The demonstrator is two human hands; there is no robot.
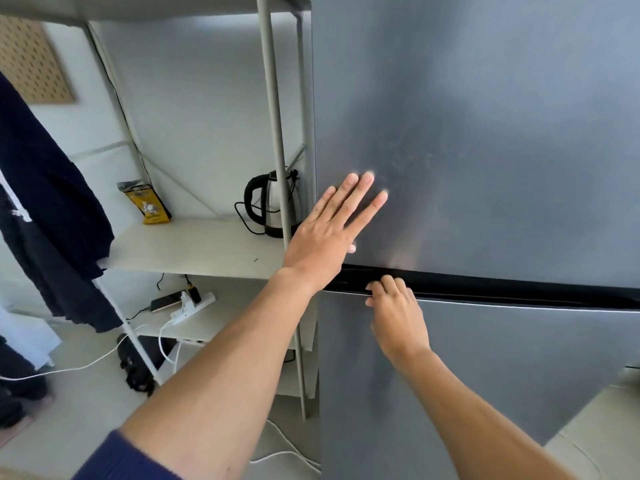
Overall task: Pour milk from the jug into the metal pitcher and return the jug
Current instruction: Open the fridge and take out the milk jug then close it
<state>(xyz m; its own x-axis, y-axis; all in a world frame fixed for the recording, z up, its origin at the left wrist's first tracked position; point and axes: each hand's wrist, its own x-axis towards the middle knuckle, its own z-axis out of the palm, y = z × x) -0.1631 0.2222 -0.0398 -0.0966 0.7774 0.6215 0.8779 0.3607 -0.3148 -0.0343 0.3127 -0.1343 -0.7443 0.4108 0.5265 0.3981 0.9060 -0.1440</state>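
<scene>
Reaching forward from a dark blue sleeve [121,460], a person sets both bare hands on a grey steel fridge with both doors closed. The right hand [398,311] curls its fingers [388,284] into the black gap [502,289] between the two doors, hooked over the top edge of the lower door [485,375] and gripping nothing else. Just above it and slightly to the left, the left hand [329,233] lies flat and open on the upper door [485,116], fingers spread wide near that door's bottom left corner, holding nothing. Neither the milk jug nor the metal pitcher shows anywhere in view, so their place relative to the hands cannot be told. Left of the fridge stands a white shelf rack [194,247]; a steel kettle [273,206] with a black handle sits on it just beside the fridge, and a yellow bag [149,204] stands farther back by the wall. A power strip [192,306] and a phone [166,302] lie on the shelf below. A dark garment [52,209] hangs at far left, under a pegboard [33,62].
</scene>
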